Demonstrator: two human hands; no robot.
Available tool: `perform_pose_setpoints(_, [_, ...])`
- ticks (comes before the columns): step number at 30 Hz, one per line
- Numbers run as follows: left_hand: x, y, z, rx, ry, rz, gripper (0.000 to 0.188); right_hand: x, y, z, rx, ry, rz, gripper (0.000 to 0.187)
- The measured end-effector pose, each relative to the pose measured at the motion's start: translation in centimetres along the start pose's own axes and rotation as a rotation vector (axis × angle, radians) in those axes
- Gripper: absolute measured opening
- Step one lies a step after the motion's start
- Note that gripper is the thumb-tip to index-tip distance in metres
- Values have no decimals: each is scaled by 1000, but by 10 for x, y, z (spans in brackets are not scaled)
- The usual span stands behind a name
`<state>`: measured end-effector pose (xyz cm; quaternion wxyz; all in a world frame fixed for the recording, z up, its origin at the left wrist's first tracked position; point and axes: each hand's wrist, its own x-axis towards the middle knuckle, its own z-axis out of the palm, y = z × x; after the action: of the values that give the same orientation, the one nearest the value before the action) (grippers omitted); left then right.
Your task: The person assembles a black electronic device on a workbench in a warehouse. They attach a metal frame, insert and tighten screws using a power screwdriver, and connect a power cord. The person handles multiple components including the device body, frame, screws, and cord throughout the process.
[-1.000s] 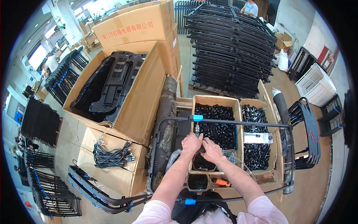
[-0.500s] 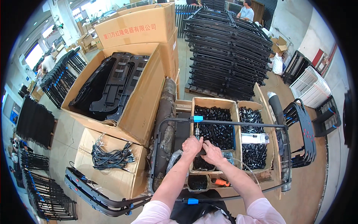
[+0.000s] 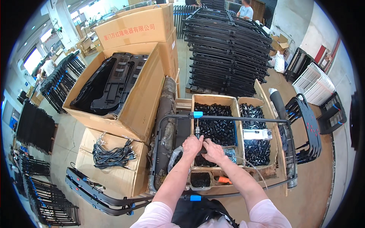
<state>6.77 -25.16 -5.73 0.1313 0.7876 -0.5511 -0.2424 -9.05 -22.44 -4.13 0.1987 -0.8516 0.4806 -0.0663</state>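
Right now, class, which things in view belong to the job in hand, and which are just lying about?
Apparently in the job:
tool with metal chuck, held by left hand and right hand
black frame
blue piece on its far bar

Apparently just lying about:
cable bundle
white racks
white bag

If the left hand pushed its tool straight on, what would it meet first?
Likely the blue clip on the far bar: the drill-like tool in the left hand points that way. Whether its tip touches the clip is unclear.
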Motion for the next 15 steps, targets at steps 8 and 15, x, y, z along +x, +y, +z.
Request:
perform_pose_setpoints(8, [-122,-10,-23,-378,-64,-27,76,-113,-49,-12,31,131,-25,66])
perform_pose_setpoints(15, [-341,-51,-10,-761,57,67,51,-299,-130,-16,105,153,-130,76])
